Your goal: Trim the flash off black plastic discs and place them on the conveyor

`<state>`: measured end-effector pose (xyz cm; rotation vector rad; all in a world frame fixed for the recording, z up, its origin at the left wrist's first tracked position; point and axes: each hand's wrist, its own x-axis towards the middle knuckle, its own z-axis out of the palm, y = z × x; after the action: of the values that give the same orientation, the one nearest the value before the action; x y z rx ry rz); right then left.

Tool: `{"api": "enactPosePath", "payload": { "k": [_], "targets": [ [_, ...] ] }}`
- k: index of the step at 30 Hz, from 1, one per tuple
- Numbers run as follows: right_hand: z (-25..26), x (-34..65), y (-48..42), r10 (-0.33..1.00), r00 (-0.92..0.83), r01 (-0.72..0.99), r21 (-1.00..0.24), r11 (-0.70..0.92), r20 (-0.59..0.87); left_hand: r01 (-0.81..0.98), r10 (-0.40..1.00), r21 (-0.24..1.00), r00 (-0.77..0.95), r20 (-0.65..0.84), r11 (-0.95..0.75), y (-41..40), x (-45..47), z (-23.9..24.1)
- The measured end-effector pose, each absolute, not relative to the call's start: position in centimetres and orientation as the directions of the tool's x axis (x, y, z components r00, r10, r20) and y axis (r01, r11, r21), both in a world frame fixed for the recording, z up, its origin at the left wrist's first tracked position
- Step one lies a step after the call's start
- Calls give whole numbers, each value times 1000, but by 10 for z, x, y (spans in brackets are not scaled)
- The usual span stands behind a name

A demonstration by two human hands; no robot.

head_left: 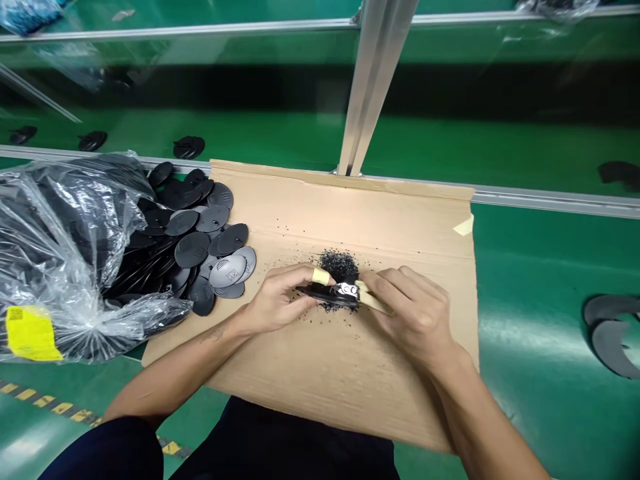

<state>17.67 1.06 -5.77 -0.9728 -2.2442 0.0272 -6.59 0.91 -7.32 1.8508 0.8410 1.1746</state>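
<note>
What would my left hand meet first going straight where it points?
Past the thin black disc it holds, your left hand would likely meet the silver metal tool head; depth is unclear.

I see room for a hand over the cardboard (300,370) at lower centre; the bag (65,233) and black discs (192,250) block the left, a metal post (376,83) the upper centre.

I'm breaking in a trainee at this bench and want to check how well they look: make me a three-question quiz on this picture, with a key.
1. True or false: a yellow label shows on the clear plastic bag.
2. The left hand holds: A) the yellow label; B) a flat black piece; C) the plastic bag.
3. Complete: the heap of small black bits lies on the ____.

Key: 1 true; 2 B; 3 cardboard.
</note>
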Motion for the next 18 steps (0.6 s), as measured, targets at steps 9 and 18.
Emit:
{"api": "enactPosePath", "payload": {
  "k": [9, 18],
  "targets": [
    [-60, 182, 12, 655, -472, 590, -340, 732, 590, 126, 818, 856, 391, 422, -501, 10, -69, -67],
    [-57, 181, 11, 620, -539, 716, -78, 694, 570, 317, 692, 643, 530, 490, -698, 13, -69, -71]
  ]
}}
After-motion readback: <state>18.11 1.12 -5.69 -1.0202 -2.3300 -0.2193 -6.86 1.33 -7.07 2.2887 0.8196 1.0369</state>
